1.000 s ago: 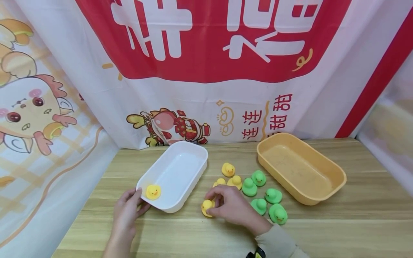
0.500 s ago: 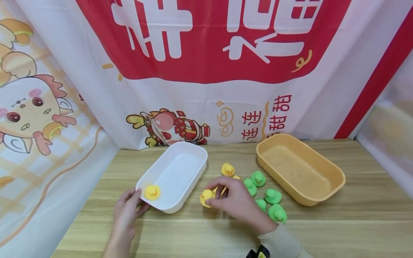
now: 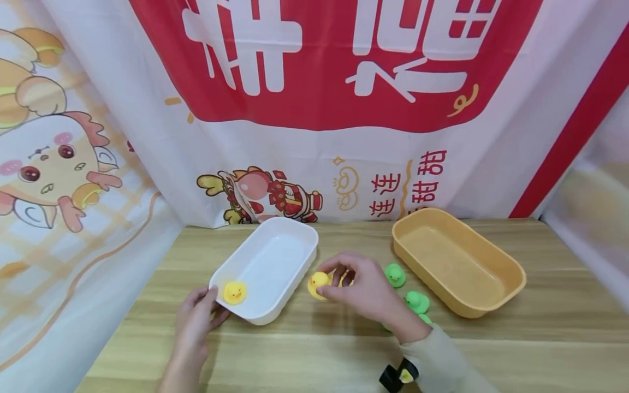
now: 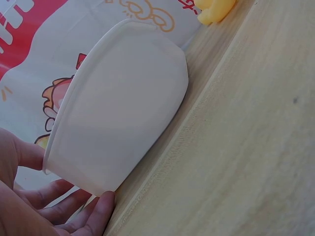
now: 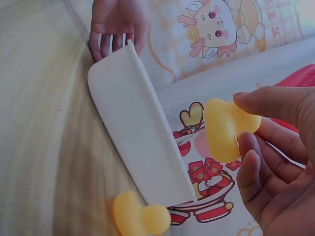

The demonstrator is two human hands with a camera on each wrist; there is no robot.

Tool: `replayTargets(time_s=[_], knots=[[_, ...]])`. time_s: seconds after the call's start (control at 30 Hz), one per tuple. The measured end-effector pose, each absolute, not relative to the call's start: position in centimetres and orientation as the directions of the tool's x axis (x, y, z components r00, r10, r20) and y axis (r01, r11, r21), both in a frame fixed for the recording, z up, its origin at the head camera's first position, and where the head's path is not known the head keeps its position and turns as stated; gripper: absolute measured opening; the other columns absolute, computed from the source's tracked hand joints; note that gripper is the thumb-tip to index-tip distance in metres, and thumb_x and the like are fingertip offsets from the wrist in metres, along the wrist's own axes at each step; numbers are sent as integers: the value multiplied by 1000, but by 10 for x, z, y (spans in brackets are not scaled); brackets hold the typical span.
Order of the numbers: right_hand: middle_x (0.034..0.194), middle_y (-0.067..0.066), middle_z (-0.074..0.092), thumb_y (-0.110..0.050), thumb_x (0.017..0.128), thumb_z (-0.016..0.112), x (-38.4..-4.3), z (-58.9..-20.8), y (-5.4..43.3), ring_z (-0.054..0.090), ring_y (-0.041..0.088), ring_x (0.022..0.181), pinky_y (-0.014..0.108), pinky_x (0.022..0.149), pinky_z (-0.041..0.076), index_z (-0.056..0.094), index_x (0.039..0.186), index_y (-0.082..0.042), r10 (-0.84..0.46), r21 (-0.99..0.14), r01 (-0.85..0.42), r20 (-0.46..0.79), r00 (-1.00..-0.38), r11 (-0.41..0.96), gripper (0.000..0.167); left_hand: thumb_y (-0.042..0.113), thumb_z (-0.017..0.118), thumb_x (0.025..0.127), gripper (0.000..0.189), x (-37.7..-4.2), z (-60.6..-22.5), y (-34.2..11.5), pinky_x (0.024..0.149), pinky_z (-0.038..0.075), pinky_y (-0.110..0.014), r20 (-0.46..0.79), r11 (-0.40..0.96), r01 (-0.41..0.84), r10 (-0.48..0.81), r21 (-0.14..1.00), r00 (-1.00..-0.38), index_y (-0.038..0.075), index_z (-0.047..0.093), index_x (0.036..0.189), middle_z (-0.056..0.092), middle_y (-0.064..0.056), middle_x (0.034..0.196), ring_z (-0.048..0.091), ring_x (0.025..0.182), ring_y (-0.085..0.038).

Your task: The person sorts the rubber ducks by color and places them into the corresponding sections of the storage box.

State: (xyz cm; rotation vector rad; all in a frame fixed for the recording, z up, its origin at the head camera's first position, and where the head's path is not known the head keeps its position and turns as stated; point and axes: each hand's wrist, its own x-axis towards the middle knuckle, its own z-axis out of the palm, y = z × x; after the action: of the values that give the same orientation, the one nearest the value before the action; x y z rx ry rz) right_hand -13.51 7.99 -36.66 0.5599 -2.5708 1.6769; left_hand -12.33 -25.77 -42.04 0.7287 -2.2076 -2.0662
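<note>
My left hand (image 3: 196,322) grips the near left corner of a white plastic tub (image 3: 295,286), thumb at the rim and fingers beneath it in the left wrist view. Inside, at that same end, lies a yellow rubber duck (image 3: 235,293). To the right of the tub, my right hand (image 3: 366,289) pinches another yellow duck (image 3: 319,283) between thumb and fingers. The right wrist view shows this held duck (image 5: 221,132) above the table, with one more yellow duck (image 5: 132,214) lower down beside the tub. My right hand mostly hides the remaining yellow ducks in the head view.
An orange-yellow tub (image 3: 454,256) holding nothing stands at the right rear. Green ducks (image 3: 416,302) lie between it and my right hand, some hidden by the hand and forearm. A printed cloth (image 3: 319,109) hangs behind the wooden table (image 3: 295,360).
My right hand has lifted the yellow duck off the table and carried it away from me, beside the white tub. My left hand keeps its grip on the tub. The head view has shifted slightly.
</note>
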Motion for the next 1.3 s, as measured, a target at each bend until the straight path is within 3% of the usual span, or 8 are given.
replayTargets(time_s=[0.2, 0.5, 0.8, 0.97, 1.3], knots=[[87, -2, 72, -19, 84, 93, -146, -351, 73, 63, 16, 77, 24, 63, 55, 81, 107, -21, -326, -877, -302, 181, -928, 373, 26, 33, 52, 114, 60, -124, -421, -262, 91, 65, -24, -287, 29, -317, -351, 948, -891, -4, 38, 159, 56, -17, 142, 66, 95, -3], [92, -1, 72, -19, 84, 92, -166, -335, 47, 64, 18, 83, 26, 69, 55, 81, 108, -22, -383, -900, -273, 132, -914, 341, 26, 35, 53, 113, 61, -127, -417, -262, 91, 64, -23, -274, 42, -306, -346, 951, -898, -4, 38, 159, 56, -16, 142, 65, 100, -7], [103, -1, 75, -26, 85, 94, -185, -343, 15, 63, 18, 92, 25, 73, 56, 81, 108, -22, -370, -961, -115, 15, -929, 250, 27, 32, 55, 113, 57, -125, -417, -263, 91, 65, -26, -281, 15, -302, -324, 953, -903, -4, 43, 155, 65, -5, 125, 68, 98, -6], [105, -1, 77, -23, 85, 93, -193, -347, -5, 64, 16, 85, 29, 74, 60, 82, 108, -20, -380, -976, -41, -44, -924, 212, 26, 35, 58, 112, 60, -124, -417, -266, 95, 64, -27, -300, -4, -313, -303, 950, -905, -3, 43, 155, 63, -9, 136, 67, 103, -6], [95, -1, 75, -14, 82, 94, -204, -364, -54, 68, 13, 77, 37, 78, 67, 81, 102, -15, -420, -965, -51, -63, -905, 255, 24, 35, 61, 111, 62, -120, -420, -271, 98, 64, -30, -321, -33, -326, -293, 945, -901, -2, 41, 157, 63, -13, 143, 69, 109, -9]])
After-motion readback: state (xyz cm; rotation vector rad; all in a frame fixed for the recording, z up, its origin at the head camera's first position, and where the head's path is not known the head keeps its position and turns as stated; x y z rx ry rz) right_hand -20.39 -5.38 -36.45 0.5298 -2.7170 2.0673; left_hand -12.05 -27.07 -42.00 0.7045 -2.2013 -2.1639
